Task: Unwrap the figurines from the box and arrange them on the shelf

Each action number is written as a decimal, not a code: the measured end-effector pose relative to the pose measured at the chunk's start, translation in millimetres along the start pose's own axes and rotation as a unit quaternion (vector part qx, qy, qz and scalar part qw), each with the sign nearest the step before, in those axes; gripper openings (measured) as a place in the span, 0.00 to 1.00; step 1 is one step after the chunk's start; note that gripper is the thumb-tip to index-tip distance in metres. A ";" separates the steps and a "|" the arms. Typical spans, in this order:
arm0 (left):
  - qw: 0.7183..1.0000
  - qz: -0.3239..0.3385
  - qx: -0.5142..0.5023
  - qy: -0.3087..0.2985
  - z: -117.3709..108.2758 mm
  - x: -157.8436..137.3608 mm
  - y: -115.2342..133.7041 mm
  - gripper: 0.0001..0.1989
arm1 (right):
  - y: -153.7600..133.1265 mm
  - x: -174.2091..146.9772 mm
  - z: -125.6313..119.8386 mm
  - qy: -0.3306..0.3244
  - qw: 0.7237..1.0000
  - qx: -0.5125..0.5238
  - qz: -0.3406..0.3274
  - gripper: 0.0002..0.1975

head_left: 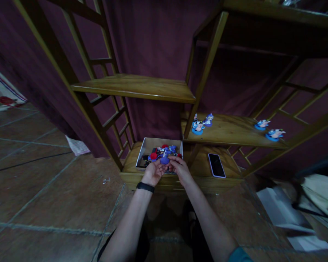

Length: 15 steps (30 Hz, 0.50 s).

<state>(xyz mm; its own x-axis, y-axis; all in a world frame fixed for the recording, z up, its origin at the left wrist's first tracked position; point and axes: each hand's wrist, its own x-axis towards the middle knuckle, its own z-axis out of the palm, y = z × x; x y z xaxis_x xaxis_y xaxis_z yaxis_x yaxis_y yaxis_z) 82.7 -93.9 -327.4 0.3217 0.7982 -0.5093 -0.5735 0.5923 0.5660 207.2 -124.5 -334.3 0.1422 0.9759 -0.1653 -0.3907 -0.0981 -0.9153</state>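
A small purple figurine is held over the front edge of an open cardboard box, its round purple base facing me. My left hand, palm up with a black band at the wrist, has its fingers curled around the figurine from below. From the other side, the fingertips of my right hand pinch the figurine's edge. Inside the box lies a jumble of small figurines in purple, red and black, one showing a round red base. My hands cover part of the box's front.
The box stands on the low board of a wooden shelf unit. On the right-hand shelf stand several figurines, including a purple one and blue-based ones. A phone lies below them. White papers rest at the right.
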 end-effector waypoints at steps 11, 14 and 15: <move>0.997 -0.038 -0.054 -0.036 -2.5 0.1 3.5 0.15 | -0.9 -0.5 0.0 0.010 1.000 -0.012 -0.009 0.13; 0.996 -0.044 -0.064 -0.048 -3.5 0.6 3.6 0.16 | -0.5 -0.1 0.0 0.003 1.000 -0.011 -0.011 0.14; 0.996 -0.044 -0.065 -0.047 -3.6 0.6 3.7 0.15 | -0.4 0.1 0.2 0.000 1.000 -0.012 -0.014 0.14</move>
<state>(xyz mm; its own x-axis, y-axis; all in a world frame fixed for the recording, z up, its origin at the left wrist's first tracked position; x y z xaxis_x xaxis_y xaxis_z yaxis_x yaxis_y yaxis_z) 78.1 -91.6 -327.9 0.4404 0.7541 -0.4872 -0.6309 0.6460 0.4297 207.2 -124.3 -333.8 0.1527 0.9783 -0.1397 -0.3644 -0.0757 -0.9282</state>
